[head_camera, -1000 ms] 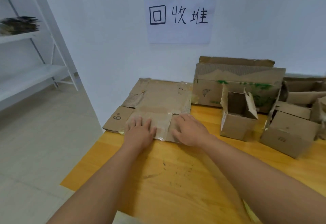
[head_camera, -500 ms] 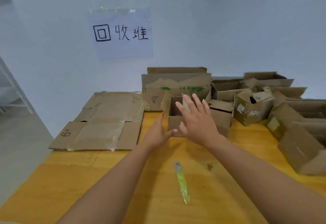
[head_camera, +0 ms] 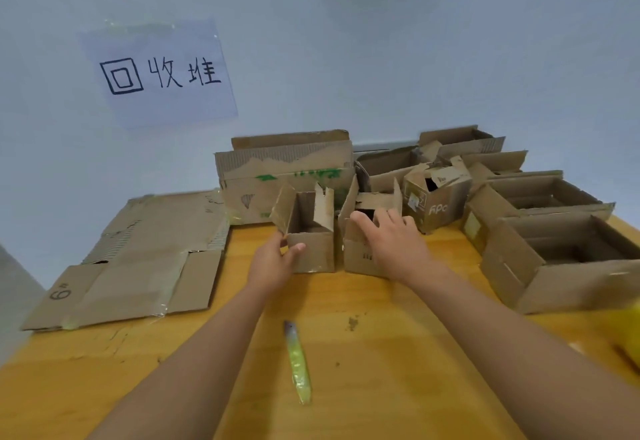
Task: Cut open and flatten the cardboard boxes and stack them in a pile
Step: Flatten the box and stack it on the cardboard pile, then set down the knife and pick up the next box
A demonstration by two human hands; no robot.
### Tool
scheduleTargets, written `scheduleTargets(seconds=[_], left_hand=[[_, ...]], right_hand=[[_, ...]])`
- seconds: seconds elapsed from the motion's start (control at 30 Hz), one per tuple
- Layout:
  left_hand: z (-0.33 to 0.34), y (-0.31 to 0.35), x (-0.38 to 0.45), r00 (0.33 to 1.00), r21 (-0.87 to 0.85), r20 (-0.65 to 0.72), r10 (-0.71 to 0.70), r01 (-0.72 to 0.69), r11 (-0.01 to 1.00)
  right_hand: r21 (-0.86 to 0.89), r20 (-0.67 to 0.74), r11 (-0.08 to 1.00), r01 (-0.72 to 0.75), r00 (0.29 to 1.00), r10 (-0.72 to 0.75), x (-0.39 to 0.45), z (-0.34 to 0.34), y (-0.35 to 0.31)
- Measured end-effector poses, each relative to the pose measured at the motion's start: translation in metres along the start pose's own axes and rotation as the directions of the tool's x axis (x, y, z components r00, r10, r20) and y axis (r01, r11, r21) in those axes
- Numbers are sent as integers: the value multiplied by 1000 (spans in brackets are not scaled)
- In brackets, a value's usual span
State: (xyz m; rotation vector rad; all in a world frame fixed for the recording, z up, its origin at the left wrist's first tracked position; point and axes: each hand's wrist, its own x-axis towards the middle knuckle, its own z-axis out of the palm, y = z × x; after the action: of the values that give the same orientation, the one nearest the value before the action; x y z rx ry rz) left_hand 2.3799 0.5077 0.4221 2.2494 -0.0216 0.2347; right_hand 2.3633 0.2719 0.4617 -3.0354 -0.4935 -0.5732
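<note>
Two small open cardboard boxes stand side by side at the table's middle. My left hand point(head_camera: 277, 259) grips the near left corner of the left small box point(head_camera: 313, 249), thumb on its front face and fingers round its side. My right hand point(head_camera: 393, 242) lies with spread, straight fingers over the top of the right small box point(head_camera: 358, 259). A pile of flattened cardboard point(head_camera: 138, 259) lies at the far left of the table. A yellow-green utility knife point(head_camera: 297, 365) lies on the table between my forearms, untouched.
A long box with green print point(head_camera: 277, 172) stands against the wall. More open boxes crowd the back right, among them a printed one point(head_camera: 438, 202) and two large ones point(head_camera: 561, 266) point(head_camera: 540, 197). A paper sign point(head_camera: 159, 72) is taped to the wall. The wooden table point(head_camera: 381, 353) shows bare near me.
My view swung right from the flattened pile to the boxes. Both hands left the pile; the left hand has taken hold of one small box and the right hand has reached the other.
</note>
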Motion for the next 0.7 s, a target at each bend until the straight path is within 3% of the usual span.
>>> scheduleTargets(seconds=[0.27, 0.4, 0.47, 0.6, 0.7], left_hand=[[19, 17, -20, 999, 34, -46, 27, -26, 999], [8, 20, -28, 989, -47, -146, -28, 21, 999], [1, 16, -30, 983, -61, -182, -15, 3, 998], [-6, 9, -39, 977, 0, -206, 49, -50, 999], [-6, 7, -45, 970, -9, -236, 62, -66, 998]], right_hand=[[-63, -30, 998, -27, 999, 25, -19, -10, 20], [-12, -298, 999, 44, 954, -45, -29, -9, 2], [-1, -362, 995, 104, 927, -97, -40, -6, -10], [23, -252, 998, 64, 966, -56, -56, 12, -24], [172, -110, 985, 22, 994, -3, -56, 18, -35]])
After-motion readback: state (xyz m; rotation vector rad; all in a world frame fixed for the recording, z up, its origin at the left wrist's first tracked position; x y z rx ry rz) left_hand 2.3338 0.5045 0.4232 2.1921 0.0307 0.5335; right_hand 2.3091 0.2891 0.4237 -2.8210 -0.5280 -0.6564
